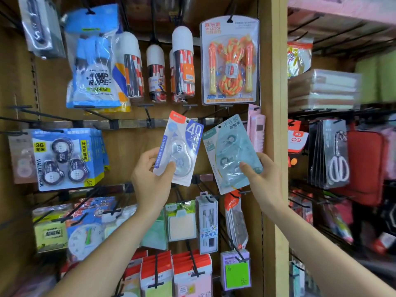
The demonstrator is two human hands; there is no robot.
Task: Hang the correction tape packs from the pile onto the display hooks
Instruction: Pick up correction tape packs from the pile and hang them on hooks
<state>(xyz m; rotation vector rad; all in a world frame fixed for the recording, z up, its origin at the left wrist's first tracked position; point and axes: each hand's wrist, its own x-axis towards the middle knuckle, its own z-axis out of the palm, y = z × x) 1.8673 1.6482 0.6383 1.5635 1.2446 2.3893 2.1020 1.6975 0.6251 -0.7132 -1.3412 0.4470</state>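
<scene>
View count: I have one, the head camera, so nothing overlaps with a second view.
Position: worn on the person's head, close to the wooden display board (137, 146).
Facing: forward, nearly square to the board, tipped slightly down.
Reach: wide-angle; the neighbouring rack (342, 112) fills my right edge.
Nearness: both forearms enter from the bottom.
</scene>
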